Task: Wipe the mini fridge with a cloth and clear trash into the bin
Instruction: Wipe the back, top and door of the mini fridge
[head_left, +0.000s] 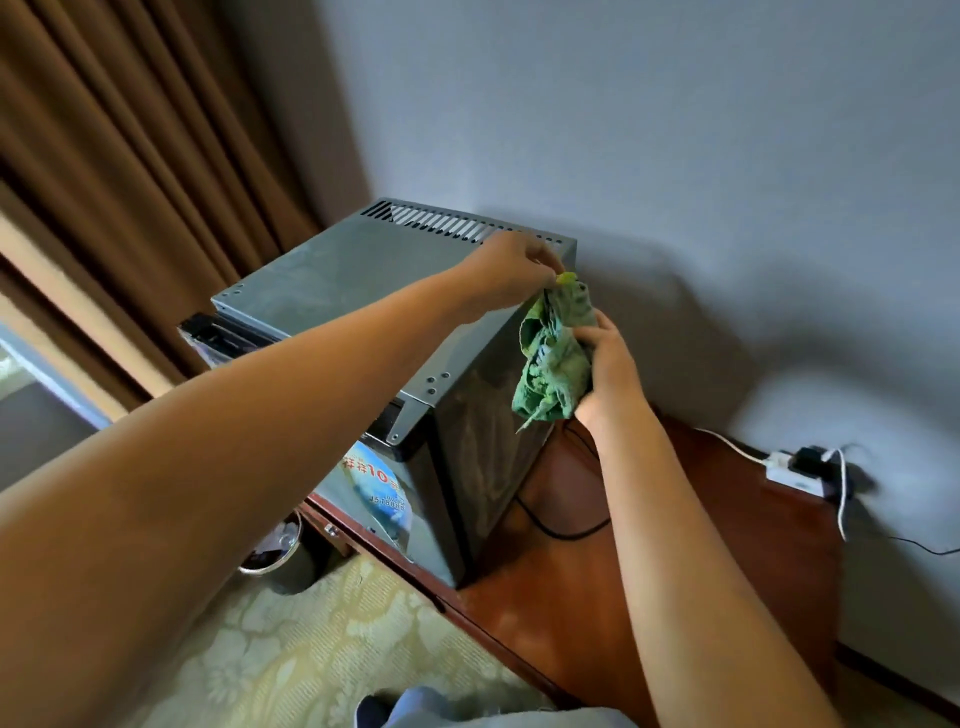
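While the cloth (553, 358) hangs bunched beside the fridge (363, 280), pinched at its top by the left hand (511, 265) and gripped by the right hand (608, 358), wiping looks barely begun; the bin (283, 558) waits below the counter (649, 561).

green cloth (553, 358), grey mini fridge (363, 280), brown curtain (130, 130)

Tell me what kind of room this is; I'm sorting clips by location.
Probably a hotel guest room. A mini fridge stands on a low wooden cabinet against the wall, heavy brown curtains hang on the left, and a small bin sits on patterned carpet.
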